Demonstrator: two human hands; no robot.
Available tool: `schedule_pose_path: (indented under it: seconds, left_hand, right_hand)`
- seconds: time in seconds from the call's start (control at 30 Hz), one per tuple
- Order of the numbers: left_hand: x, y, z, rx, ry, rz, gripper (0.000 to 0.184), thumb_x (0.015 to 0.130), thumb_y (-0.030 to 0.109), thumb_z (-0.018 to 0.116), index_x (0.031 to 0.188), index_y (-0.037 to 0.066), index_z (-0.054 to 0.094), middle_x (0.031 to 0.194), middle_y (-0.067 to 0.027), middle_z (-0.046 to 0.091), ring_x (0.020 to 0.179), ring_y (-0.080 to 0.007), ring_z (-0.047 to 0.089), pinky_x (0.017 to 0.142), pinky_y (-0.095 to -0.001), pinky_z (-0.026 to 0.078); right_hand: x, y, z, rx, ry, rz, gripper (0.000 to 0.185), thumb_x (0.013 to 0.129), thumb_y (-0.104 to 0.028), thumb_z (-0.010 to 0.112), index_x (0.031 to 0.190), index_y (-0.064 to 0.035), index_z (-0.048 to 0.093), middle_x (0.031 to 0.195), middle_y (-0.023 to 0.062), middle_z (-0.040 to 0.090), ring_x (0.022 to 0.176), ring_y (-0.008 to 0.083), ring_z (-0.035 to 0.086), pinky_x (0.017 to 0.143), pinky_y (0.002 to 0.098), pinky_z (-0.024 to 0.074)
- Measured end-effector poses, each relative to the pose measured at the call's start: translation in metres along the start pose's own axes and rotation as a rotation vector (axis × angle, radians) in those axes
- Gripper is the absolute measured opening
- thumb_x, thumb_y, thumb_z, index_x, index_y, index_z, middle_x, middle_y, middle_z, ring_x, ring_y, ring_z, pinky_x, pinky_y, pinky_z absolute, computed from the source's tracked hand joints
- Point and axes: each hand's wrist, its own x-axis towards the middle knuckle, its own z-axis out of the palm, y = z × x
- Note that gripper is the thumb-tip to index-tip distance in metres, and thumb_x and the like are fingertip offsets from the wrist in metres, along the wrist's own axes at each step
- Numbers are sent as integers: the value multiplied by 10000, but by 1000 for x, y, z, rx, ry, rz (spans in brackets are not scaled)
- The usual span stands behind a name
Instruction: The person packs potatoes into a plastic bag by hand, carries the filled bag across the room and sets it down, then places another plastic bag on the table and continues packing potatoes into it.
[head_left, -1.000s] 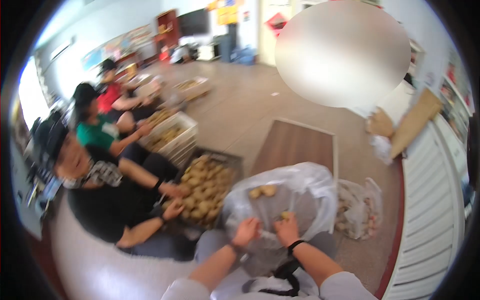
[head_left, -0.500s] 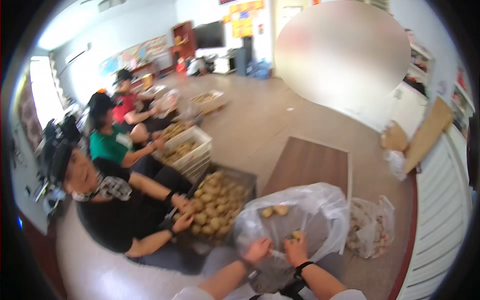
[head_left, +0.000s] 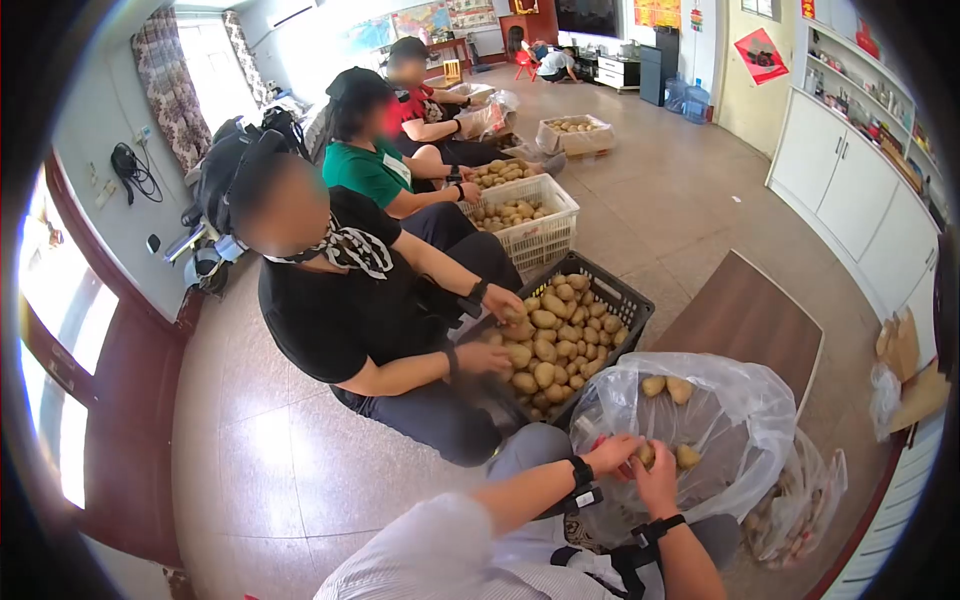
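Both hands have drawn together over the bag (head_left: 752, 408) since the earlier frame, and the view has swung left, bringing more of the room beyond the bag into sight. At the bag's near side, the right hand (head_left: 657, 481) grips a potato (head_left: 647, 456) in bent fingers. The left hand (head_left: 612, 456) is curled close against it; something red shows by its fingers, too small to identify, and whether that hand grips anything I cannot tell. One loose potato (head_left: 688, 456) lies in the bag, just right of the right hand; two more potatoes (head_left: 666, 388) lie side by side toward the bag's far edge. Left of the bag and close to it is a black crate (head_left: 640, 306) full of potatoes, with a co-worker's hands (head_left: 488, 358) at it. Beyond the bag lies a brown board (head_left: 745, 318); just right of the bag, a second bag (head_left: 800, 497).
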Motion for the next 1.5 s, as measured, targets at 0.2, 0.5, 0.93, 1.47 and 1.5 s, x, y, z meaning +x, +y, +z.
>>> schedule_pose_path:
  seconds: [0.2,0.5,0.93,1.47,1.5]
  left_hand:
    - [9,-5,-6,-174,-98,-22,400,980,430,499,1182,86,528,945,-87,600,676,-219,633,565,-358,553]
    - [13,-8,-8,-230,-53,-9,270,979,368,525,1083,118,532,906,-76,593,665,-192,619,558,-327,526]
    - [8,-6,-7,-245,-31,12,256,938,343,518,966,97,583,846,-69,618,663,-194,613,505,-317,484]
    - [-30,59,-66,-887,121,144,276,941,253,426,1118,67,528,930,-99,606,639,-206,521,501,-308,386]
    - [-22,54,-77,-893,209,170,260,951,241,426,1116,65,524,930,-104,603,690,-228,541,547,-327,444]
  right_hand:
    - [0,13,16,-14,24,-61,454,828,-224,698,1194,-3,547,1134,189,598,1098,381,534,960,458,417]
    - [13,46,-18,-585,190,-68,495,820,-139,679,1272,-28,512,1340,204,478,1217,415,454,1038,483,371]
    - [2,87,-10,-566,-116,172,550,826,-39,604,1354,-49,451,1368,180,427,1162,426,466,975,475,422]
    - [-6,80,-8,-537,-75,172,528,864,-30,534,1377,-60,414,1341,199,438,1127,444,498,949,493,442]
    - [-5,77,-9,-519,-85,199,526,867,-30,524,1380,-63,411,1337,198,438,1122,446,499,947,496,442]
